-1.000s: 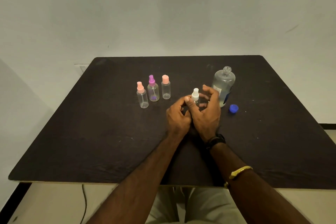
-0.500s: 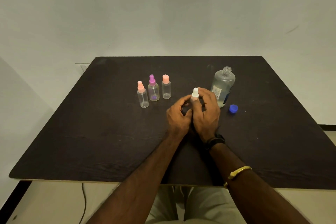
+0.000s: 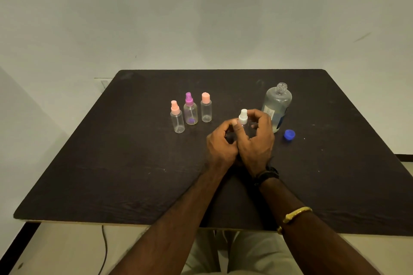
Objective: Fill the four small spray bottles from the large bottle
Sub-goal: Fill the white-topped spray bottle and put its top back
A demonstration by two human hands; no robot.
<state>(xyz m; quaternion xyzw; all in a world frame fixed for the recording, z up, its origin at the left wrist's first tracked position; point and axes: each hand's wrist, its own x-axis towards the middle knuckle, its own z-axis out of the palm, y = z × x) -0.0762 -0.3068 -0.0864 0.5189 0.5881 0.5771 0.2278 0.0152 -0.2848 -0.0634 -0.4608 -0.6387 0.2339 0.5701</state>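
Observation:
A small clear spray bottle with a white top (image 3: 243, 117) stands between my hands at the table's middle. My left hand (image 3: 221, 144) holds its body, mostly hidden. My right hand (image 3: 257, 140) curls around it, thumb and fingers at the white top. The large clear bottle (image 3: 277, 107) stands uncapped just behind my right hand, partly filled with liquid. Its blue cap (image 3: 289, 134) lies to its right. Three more small bottles stand to the left: one with a pink sprayer (image 3: 177, 117), one with a purple sprayer (image 3: 190, 109), one with a pink cap (image 3: 206, 107).
The dark table (image 3: 111, 174) ends at a front edge near my forearms and meets a plain wall at the back. A cable hangs below the front edge at the left. My right arm wears a dark wristband and a gold bangle.
My right hand's fingers closed over the white top and have opened a little again, turning on it. The left hand and the other bottles stay put.

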